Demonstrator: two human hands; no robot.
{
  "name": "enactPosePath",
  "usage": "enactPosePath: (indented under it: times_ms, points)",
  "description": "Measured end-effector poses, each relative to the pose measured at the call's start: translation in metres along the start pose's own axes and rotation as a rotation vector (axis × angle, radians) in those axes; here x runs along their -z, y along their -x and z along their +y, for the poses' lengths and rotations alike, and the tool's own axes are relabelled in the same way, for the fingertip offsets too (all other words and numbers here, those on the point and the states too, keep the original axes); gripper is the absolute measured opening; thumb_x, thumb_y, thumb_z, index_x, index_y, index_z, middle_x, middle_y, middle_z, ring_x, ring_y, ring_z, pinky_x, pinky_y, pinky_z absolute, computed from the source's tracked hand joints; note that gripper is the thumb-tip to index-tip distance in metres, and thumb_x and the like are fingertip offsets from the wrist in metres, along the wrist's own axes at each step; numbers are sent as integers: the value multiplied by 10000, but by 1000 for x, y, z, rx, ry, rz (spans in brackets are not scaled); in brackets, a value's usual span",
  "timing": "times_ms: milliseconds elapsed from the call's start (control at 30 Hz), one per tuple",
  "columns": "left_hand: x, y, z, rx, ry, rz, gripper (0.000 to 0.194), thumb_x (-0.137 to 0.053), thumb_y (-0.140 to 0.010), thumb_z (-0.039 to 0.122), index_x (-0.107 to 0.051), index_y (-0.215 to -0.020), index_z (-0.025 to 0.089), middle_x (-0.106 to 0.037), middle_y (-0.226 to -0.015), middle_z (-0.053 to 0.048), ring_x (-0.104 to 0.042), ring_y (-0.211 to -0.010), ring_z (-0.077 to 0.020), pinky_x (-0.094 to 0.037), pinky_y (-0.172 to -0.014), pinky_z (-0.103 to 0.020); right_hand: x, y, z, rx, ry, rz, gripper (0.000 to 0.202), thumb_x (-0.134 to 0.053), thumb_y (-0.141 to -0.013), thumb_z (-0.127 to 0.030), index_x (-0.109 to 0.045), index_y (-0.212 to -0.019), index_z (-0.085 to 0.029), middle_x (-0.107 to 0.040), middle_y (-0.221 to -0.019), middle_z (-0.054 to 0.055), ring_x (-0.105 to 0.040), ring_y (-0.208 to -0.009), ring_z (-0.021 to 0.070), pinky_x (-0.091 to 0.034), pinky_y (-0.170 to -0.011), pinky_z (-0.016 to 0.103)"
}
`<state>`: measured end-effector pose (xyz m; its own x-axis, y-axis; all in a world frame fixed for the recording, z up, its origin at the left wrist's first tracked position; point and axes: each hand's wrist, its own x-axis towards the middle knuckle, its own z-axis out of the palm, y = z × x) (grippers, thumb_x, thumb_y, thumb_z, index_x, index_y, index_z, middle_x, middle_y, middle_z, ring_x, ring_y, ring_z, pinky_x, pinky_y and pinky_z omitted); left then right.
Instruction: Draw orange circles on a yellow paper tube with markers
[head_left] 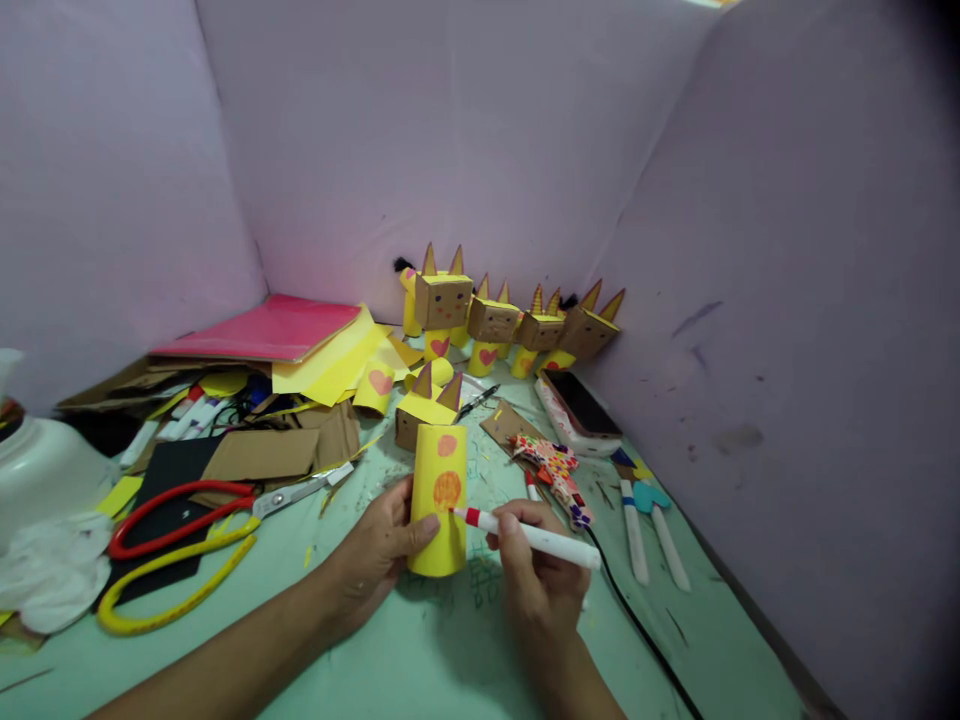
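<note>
My left hand (386, 545) grips a yellow paper tube (441, 545) upright from its left side, the thumb across its front. Two coloured spots show on the tube, a small pinkish one above a larger orange one. In my right hand (536, 570) is a white marker (555, 542) with a red collar, its tip at the lower right edge of the orange spot. Directly behind the tube sits a cardboard box head (409, 425) with a yellow top and two pointed horns, partly hidden.
Several cardboard-headed yellow figures (444, 300) line the back wall. On the left lie scissors (255, 510), cardboard pieces (262, 455) and a pink folder (270, 325). To the right are a phone (581, 402), a patterned cut-out (551, 470), a black cable (637, 625) and markers (634, 535).
</note>
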<state>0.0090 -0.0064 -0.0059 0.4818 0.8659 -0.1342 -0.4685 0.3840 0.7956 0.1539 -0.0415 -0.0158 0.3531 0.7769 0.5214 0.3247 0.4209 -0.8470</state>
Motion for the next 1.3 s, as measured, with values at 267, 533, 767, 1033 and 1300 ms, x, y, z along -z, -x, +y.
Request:
enactPosePath:
  times_ms: [267, 533, 767, 1033, 1300]
  points:
    - [-2, 2, 3, 25, 19, 4, 421, -739, -676, 209, -586, -1062, 139, -681, -922, -81, -617, -803, -182, -484, -712, -270, 2, -2, 1, 14, -20, 111, 206, -535, -832, -309, -594, -684, -178, -558, -547, -20, -518, -482, 120, -397, -457, 222]
    - [0, -1, 0, 15, 15, -20, 384, -713, -701, 184, -577, -1058, 141, -672, -923, -79, -617, -793, -179, -489, -706, -268, 2, 0, -1, 86, -42, -34, 197, -511, -849, -257, -601, -690, -182, -568, -584, -12, -531, -506, 116, -405, -472, 217]
    - [-2, 0, 2, 29, 19, -4, 427, -749, -664, 209, -581, -1047, 124, -671, -951, -97, -615, -801, -181, -495, -699, -264, 4, -1, 4, 42, 34, -29, 195, -511, -856, -264, -596, -702, -179, -566, -576, -11, -539, -515, 124, -409, -482, 224]
    - [1, -1, -2, 20, 23, -7, 445, -760, -655, 249, -597, -1056, 144, -680, -959, -91, -626, -814, -183, -490, -707, -258, 1, -1, -3, 30, -30, 49, 215, -513, -849, -294, -596, -683, -185, -565, -572, -10, -538, -512, 129, -407, -483, 227]
    - [4, -1, -4, 20, 11, -2, 508, -756, -661, 245, -557, -1119, 149, -667, -1052, -111, -624, -859, -194, -486, -750, -279, -1, -2, -8, 70, 4, -6, 208, -509, -847, -260, -594, -673, -185, -566, -576, -7, -533, -510, 126, -412, -492, 234]
